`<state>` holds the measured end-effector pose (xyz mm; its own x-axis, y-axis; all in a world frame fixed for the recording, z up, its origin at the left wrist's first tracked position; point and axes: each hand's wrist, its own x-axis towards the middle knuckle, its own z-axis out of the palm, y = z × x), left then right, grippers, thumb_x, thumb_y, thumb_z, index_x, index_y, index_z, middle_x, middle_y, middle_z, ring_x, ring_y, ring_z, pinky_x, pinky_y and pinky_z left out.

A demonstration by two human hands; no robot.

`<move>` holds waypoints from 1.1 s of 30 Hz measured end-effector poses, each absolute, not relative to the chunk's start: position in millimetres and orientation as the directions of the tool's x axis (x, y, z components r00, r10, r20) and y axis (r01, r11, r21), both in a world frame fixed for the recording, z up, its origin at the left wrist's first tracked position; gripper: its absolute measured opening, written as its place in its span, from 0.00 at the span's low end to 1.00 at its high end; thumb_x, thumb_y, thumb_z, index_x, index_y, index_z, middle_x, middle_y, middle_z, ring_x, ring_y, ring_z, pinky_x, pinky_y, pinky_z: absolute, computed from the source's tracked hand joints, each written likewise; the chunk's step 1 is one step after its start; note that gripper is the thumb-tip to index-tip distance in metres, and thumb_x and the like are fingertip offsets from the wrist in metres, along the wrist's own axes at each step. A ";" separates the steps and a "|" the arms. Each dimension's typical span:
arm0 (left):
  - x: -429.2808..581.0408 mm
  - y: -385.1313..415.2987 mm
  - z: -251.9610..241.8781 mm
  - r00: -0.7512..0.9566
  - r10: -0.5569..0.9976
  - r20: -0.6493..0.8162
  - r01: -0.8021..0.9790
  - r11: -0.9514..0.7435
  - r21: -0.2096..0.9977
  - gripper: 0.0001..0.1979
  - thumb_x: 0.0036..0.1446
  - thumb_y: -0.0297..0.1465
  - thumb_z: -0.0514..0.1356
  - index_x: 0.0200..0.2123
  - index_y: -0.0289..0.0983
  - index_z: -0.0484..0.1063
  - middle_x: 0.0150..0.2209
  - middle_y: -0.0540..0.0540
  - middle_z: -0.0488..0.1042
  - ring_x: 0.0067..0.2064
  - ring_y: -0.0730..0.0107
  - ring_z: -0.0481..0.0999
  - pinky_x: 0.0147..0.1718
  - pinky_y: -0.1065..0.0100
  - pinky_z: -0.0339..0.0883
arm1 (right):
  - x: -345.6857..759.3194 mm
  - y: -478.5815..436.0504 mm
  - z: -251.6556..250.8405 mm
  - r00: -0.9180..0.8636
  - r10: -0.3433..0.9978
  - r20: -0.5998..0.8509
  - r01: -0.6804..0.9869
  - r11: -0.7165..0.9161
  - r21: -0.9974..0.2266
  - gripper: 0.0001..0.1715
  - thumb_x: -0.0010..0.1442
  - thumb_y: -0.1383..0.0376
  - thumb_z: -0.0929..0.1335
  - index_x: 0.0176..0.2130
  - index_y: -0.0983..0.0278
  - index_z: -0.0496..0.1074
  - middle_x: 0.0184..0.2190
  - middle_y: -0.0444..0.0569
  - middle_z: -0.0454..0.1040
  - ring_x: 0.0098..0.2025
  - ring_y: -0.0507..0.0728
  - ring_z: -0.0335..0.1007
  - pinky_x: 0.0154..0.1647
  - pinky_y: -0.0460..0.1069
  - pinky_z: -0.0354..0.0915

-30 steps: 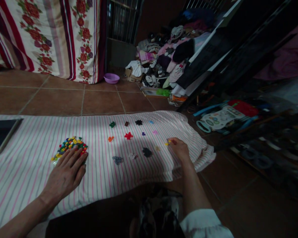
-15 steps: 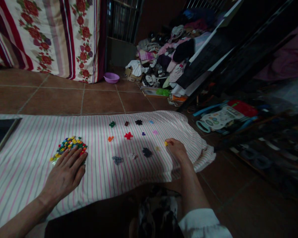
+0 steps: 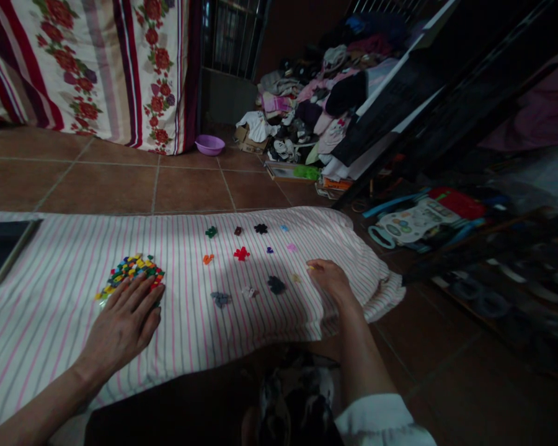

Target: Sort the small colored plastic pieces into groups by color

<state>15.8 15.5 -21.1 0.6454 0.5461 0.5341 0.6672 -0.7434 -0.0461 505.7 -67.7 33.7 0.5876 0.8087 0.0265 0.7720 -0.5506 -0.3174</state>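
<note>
My left hand (image 3: 123,319) lies flat with fingers outstretched over the near edge of a heap of small multicoloured toy bricks (image 3: 134,267). At the right, my right hand (image 3: 330,277) pinches a small yellow brick (image 3: 312,267) low over the striped cloth (image 3: 181,322); the fingers hide most of it. Closest to that hand is a pale yellow group (image 3: 296,278), with a dark grey group (image 3: 276,285) farther left. Other colour groups include a red one (image 3: 242,254), a light grey one (image 3: 221,299), an orange one (image 3: 208,259) and a pink one (image 3: 292,248).
A dark tablet or phone (image 3: 4,251) lies on the cloth at far left. Beyond, on the tiled floor (image 3: 190,186), are a purple basin (image 3: 209,145) and a heap of clothes (image 3: 316,99). A dark slanted frame and a toy-like board (image 3: 413,223) stand right.
Less of the yellow brick shows between my right fingers, which have tipped slightly downward. My left hand stays on the heap. The view has shifted very slightly.
</note>
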 end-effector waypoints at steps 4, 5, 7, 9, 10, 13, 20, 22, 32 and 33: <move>16.2 15.7 -19.8 0.650 0.535 0.540 0.668 -0.740 -0.072 0.21 0.62 0.35 0.54 0.56 0.35 0.70 0.57 0.36 0.73 0.65 0.46 0.64 0.62 0.44 0.62 | 495.4 -65.4 39.4 0.500 0.853 0.153 0.822 -0.410 -0.396 0.13 0.56 0.67 0.67 0.40 0.61 0.80 0.41 0.49 0.81 0.43 0.56 0.77 0.49 0.50 0.69; 16.3 15.6 -19.4 0.655 0.528 0.541 0.667 -0.741 -0.084 0.21 0.62 0.35 0.54 0.56 0.35 0.70 0.57 0.35 0.73 0.65 0.46 0.65 0.62 0.44 0.62 | 490.6 -63.5 40.0 0.475 0.863 0.171 0.827 -0.372 -0.422 0.13 0.57 0.67 0.67 0.40 0.61 0.80 0.41 0.49 0.81 0.42 0.56 0.77 0.48 0.50 0.69; 16.7 15.4 -18.6 0.663 0.517 0.542 0.663 -0.741 -0.104 0.21 0.61 0.34 0.55 0.56 0.33 0.70 0.56 0.34 0.73 0.64 0.45 0.65 0.61 0.43 0.63 | 478.7 -58.4 39.6 0.409 0.897 0.169 0.831 -0.289 -0.476 0.12 0.57 0.66 0.67 0.39 0.61 0.80 0.39 0.49 0.81 0.39 0.56 0.77 0.45 0.50 0.70; 17.2 15.0 -17.8 0.665 0.511 0.545 0.662 -0.741 -0.113 0.21 0.61 0.34 0.55 0.56 0.33 0.70 0.56 0.34 0.73 0.64 0.45 0.65 0.61 0.44 0.63 | 465.1 -52.3 38.1 0.314 0.937 0.155 0.837 -0.196 -0.510 0.12 0.58 0.66 0.67 0.39 0.61 0.80 0.37 0.49 0.81 0.38 0.55 0.77 0.42 0.49 0.70; 17.4 14.9 -17.5 0.664 0.511 0.546 0.663 -0.740 -0.113 0.21 0.61 0.34 0.55 0.56 0.33 0.69 0.56 0.34 0.73 0.64 0.45 0.66 0.61 0.44 0.63 | 458.1 -49.0 37.3 0.259 0.953 0.155 0.845 -0.146 -0.514 0.11 0.59 0.66 0.67 0.39 0.60 0.79 0.37 0.48 0.81 0.38 0.55 0.77 0.42 0.49 0.70; 18.0 14.8 -16.7 0.658 0.514 0.551 0.667 -0.737 -0.108 0.21 0.61 0.34 0.55 0.56 0.34 0.69 0.57 0.34 0.72 0.64 0.46 0.66 0.61 0.44 0.64 | 438.5 -39.2 36.8 0.098 0.977 0.191 0.877 0.006 -0.481 0.11 0.60 0.67 0.66 0.39 0.61 0.78 0.37 0.49 0.81 0.39 0.56 0.77 0.43 0.50 0.69; 20.5 13.7 -13.6 0.633 0.528 0.566 0.676 -0.733 -0.073 0.20 0.61 0.33 0.55 0.55 0.35 0.70 0.58 0.35 0.72 0.66 0.48 0.64 0.62 0.45 0.63 | 403.4 -16.2 37.9 -0.103 0.961 0.255 0.857 0.216 -0.468 0.10 0.61 0.71 0.66 0.38 0.63 0.78 0.36 0.50 0.80 0.39 0.55 0.76 0.43 0.49 0.68; 21.9 12.7 -13.3 0.623 0.534 0.572 0.681 -0.730 -0.061 0.20 0.61 0.32 0.55 0.55 0.35 0.70 0.58 0.35 0.72 0.66 0.48 0.63 0.63 0.45 0.62 | 389.5 -9.2 36.6 -0.140 0.950 0.279 0.843 0.262 -0.470 0.10 0.62 0.71 0.66 0.38 0.64 0.77 0.36 0.50 0.79 0.40 0.55 0.75 0.43 0.49 0.67; 28.1 -3.3 -9.1 0.552 0.642 0.531 0.737 -0.674 0.048 0.22 0.61 0.31 0.53 0.59 0.37 0.65 0.60 0.36 0.69 0.70 0.47 0.55 0.63 0.44 0.61 | 278.7 12.6 30.9 -0.477 0.849 0.228 0.737 0.527 -0.423 0.11 0.64 0.72 0.65 0.39 0.64 0.77 0.39 0.51 0.79 0.43 0.56 0.73 0.50 0.51 0.65; 28.9 -6.4 -7.3 0.528 0.666 0.526 0.754 -0.653 0.069 0.24 0.61 0.31 0.53 0.60 0.38 0.64 0.62 0.36 0.68 0.71 0.47 0.53 0.63 0.43 0.60 | 272.6 14.7 29.4 -0.480 0.846 0.232 0.729 0.532 -0.430 0.11 0.64 0.72 0.65 0.40 0.65 0.77 0.39 0.51 0.79 0.44 0.56 0.73 0.51 0.51 0.65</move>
